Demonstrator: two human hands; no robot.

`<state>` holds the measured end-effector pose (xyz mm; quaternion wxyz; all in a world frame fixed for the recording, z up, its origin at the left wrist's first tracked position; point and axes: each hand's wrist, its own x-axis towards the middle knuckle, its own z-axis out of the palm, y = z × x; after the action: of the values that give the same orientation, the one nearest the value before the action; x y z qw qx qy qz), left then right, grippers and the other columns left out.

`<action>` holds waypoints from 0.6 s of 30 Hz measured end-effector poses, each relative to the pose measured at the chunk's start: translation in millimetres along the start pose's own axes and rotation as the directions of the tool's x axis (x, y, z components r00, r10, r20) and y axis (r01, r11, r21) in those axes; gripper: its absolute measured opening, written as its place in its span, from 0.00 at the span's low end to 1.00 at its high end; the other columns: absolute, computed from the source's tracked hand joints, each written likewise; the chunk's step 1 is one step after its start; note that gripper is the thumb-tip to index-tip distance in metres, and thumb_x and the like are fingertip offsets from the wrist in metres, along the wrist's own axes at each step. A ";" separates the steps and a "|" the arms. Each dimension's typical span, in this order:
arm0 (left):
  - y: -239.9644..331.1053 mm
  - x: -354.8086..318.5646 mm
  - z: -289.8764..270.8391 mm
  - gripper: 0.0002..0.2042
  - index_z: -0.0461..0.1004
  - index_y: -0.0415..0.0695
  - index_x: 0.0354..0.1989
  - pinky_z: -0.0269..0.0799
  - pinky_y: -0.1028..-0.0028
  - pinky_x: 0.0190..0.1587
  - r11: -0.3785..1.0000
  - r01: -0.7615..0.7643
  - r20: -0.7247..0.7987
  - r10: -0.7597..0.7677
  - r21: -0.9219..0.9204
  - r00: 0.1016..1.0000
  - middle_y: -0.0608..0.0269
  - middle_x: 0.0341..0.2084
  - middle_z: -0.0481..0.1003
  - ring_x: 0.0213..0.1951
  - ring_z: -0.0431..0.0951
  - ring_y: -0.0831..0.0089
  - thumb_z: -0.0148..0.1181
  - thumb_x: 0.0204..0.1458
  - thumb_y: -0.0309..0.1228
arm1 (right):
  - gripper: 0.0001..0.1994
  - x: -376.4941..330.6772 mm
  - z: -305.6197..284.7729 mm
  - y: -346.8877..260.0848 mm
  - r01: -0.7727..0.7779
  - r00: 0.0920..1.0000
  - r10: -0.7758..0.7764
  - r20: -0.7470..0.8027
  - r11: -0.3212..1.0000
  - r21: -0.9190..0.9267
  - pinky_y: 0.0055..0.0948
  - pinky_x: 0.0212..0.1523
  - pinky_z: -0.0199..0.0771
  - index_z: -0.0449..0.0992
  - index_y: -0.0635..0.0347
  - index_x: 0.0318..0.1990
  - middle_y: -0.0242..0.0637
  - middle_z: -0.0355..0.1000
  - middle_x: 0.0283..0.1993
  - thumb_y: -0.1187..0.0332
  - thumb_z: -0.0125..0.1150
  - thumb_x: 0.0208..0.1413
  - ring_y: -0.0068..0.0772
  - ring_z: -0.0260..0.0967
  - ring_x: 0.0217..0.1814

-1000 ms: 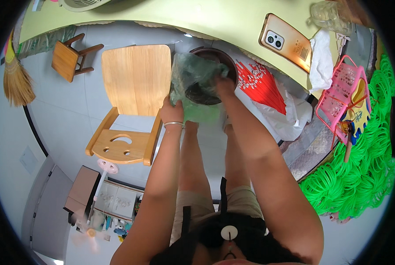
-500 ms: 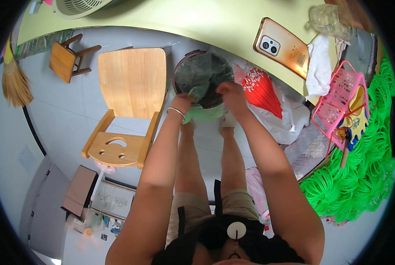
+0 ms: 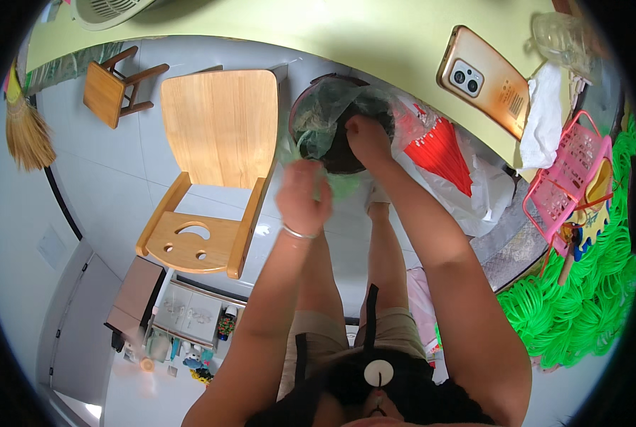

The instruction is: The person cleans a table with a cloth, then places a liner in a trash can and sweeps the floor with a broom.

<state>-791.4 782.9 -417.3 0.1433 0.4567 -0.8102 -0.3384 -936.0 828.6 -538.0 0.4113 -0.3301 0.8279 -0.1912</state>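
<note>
A round dark bin [image 3: 316, 87] stands on the floor under the edge of a yellow-green table [image 3: 346, 35], lined with a thin green plastic bag [image 3: 319, 122]. My left hand [image 3: 302, 193], with a bangle on the wrist, grips the near edge of the green bag below the bin. My right hand [image 3: 366, 136] holds the bag at the bin's rim, fingers closed on the plastic. Both forearms reach up from the lower edge.
A wooden chair [image 3: 215, 153] stands left of the bin, a small stool [image 3: 112, 84] and a broom [image 3: 25, 128] further left. On the table lie an orange phone [image 3: 483, 80] and white cloth [image 3: 546, 117]. A red-and-white bag [image 3: 446, 156], pink basket [image 3: 570, 174] and green coils [image 3: 581, 299] lie right.
My left hand has pulled back from the bin's rim toward me, drawing the green bag's edge down. My right hand stays at the rim.
</note>
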 end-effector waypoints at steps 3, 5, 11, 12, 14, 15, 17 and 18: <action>22.1 -14.9 20.0 0.13 0.71 0.47 0.33 0.70 0.69 0.24 0.967 -0.172 0.322 0.226 -0.186 0.919 0.58 0.33 0.71 0.25 0.73 0.61 0.54 0.34 0.23 | 0.08 -15.1 -17.8 -25.3 0.239 0.964 -0.210 -0.165 0.955 0.176 0.40 0.37 0.68 0.72 0.59 0.34 0.42 0.71 0.32 0.72 0.49 0.45 0.49 0.67 0.35; 30.7 -9.2 30.8 0.19 0.67 0.47 0.42 0.71 0.67 0.26 0.998 -0.060 0.513 0.057 -0.011 0.856 0.56 0.38 0.69 0.28 0.74 0.59 0.53 0.37 0.26 | 0.08 -10.4 -28.0 -31.2 0.424 0.875 -0.366 -0.316 0.895 0.139 0.39 0.36 0.67 0.72 0.59 0.34 0.42 0.70 0.32 0.74 0.49 0.45 0.48 0.67 0.35; -32.4 31.0 53.1 0.32 0.50 0.50 0.59 0.71 0.62 0.29 0.912 0.127 0.334 -0.269 0.390 0.903 0.51 0.42 0.67 0.32 0.73 0.54 0.50 0.41 0.29 | 0.06 54.5 -33.1 -18.9 0.547 0.720 -0.556 -0.415 0.823 -0.155 0.33 0.35 0.68 0.73 0.57 0.32 0.41 0.70 0.30 0.74 0.52 0.44 0.43 0.68 0.33; -41.0 39.8 48.4 0.33 0.50 0.50 0.60 0.71 0.62 0.29 0.895 0.152 0.287 -0.289 0.419 0.913 0.51 0.40 0.68 0.32 0.73 0.54 0.51 0.41 0.29 | 0.06 59.4 -36.9 -20.9 0.545 0.755 -0.556 -0.348 0.827 -0.140 0.33 0.35 0.68 0.73 0.57 0.31 0.40 0.70 0.30 0.74 0.53 0.44 0.43 0.68 0.33; -47.2 55.5 36.5 0.32 0.52 0.49 0.59 0.71 0.63 0.29 0.851 0.240 0.269 -0.396 0.467 0.878 0.52 0.38 0.68 0.32 0.73 0.55 0.53 0.40 0.30 | 0.05 64.8 -44.6 -28.9 0.561 0.799 -0.559 -0.222 0.826 -0.060 0.34 0.33 0.68 0.73 0.56 0.30 0.39 0.70 0.27 0.72 0.55 0.42 0.41 0.68 0.31; -47.9 58.7 33.5 0.32 0.53 0.49 0.58 0.70 0.63 0.29 0.826 0.283 0.258 -0.446 0.488 0.857 0.52 0.36 0.68 0.32 0.73 0.56 0.54 0.40 0.30 | 0.05 63.6 -47.6 -33.6 0.556 0.811 -0.556 -0.181 0.830 -0.057 0.34 0.33 0.68 0.73 0.56 0.29 0.39 0.70 0.27 0.71 0.55 0.42 0.42 0.68 0.31; -41.8 52.0 32.9 0.24 0.63 0.47 0.50 0.70 0.63 0.28 0.921 0.184 0.156 -0.249 0.343 0.956 0.55 0.32 0.69 0.31 0.72 0.57 0.55 0.40 0.30 | 0.04 57.8 -53.9 -43.7 0.545 0.831 -0.548 -0.097 0.836 -0.059 0.36 0.32 0.67 0.73 0.57 0.28 0.39 0.70 0.26 0.70 0.55 0.43 0.43 0.67 0.30; -35.2 46.0 33.5 0.21 0.65 0.47 0.48 0.70 0.63 0.28 0.957 0.075 0.172 -0.127 0.279 0.977 0.55 0.31 0.69 0.31 0.72 0.56 0.55 0.40 0.30 | 0.04 54.8 -53.1 -44.3 0.546 0.832 -0.552 -0.047 0.832 -0.098 0.36 0.33 0.67 0.72 0.57 0.28 0.40 0.70 0.27 0.69 0.55 0.44 0.44 0.67 0.31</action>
<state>-811.8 745.9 -469.2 -0.0152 0.4788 -0.8343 -0.2728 -985.9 761.0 -511.1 0.2949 -0.5628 0.7197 -0.2799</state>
